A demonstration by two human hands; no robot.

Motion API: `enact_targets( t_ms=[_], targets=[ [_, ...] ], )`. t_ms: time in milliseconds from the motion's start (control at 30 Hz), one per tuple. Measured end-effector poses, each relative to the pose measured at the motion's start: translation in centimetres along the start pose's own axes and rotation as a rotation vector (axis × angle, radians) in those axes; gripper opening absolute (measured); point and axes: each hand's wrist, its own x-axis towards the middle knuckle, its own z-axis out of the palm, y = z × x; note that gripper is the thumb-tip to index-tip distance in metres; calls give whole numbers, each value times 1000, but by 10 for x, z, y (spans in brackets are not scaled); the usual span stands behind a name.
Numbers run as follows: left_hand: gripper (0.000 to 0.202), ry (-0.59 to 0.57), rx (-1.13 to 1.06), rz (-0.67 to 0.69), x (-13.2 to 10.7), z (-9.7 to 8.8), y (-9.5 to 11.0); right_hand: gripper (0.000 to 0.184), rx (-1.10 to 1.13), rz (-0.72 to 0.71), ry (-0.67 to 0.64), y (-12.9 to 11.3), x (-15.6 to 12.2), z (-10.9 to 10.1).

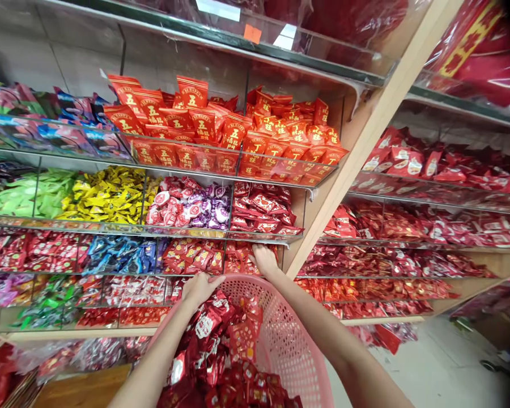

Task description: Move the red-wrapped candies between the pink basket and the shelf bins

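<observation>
A pink perforated plastic basket (295,340) stands in front of me, partly filled with red-wrapped sweets (212,323). My left hand (199,288) is closed over its far rim, the thumb lying along the edge. Beyond the basket, my right hand (265,260) reaches into a low shelf compartment of small red packets (238,256). Its fingertips are among the packets and partly hidden, so I cannot see whether they grip one. Just above that hand is a compartment of dark red packets (261,207).
Clear-fronted shelves hold orange-red packets (193,122), yellow sweets (106,195), green sweets (32,192) and blue sweets (123,255). A slanting wooden upright (344,175) divides them from more red sweets (408,221) at the right. Bagged goods (85,354) lie below the shelves.
</observation>
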Motion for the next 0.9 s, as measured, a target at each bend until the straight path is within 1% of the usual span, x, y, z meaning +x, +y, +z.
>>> enact_targets(
  t_ms=[100, 167, 233, 400, 567, 700, 767, 900],
  targets=[
    [68, 8, 2, 25, 1, 2, -1, 24, -3, 65, -53, 0, 5, 5],
    [69, 17, 4, 25, 1, 2, -2, 27, -8, 102, -78, 1, 6, 5],
    [72, 20, 5, 23, 2, 3, -2, 29, -33, 110, -88, 2, 8, 3],
    [74, 5, 10, 14, 1, 1, 0, 30, -96, 38, -96, 2, 7, 2],
    [70, -7, 5, 11, 0, -1, 1, 28, -145, -46, -81, 1, -2, 8],
    [68, -5, 0, 5, -1, -1, 1, 26, -250, -150, -26, 3, -6, 7],
    [67, -7, -1, 5, -1, -1, 1, 23, -259, -185, 14, 5, -8, 4],
    [70, -11, -1, 10, 0, -1, 1, 20, -238, -180, 78, 10, -14, -5]
  ],
)
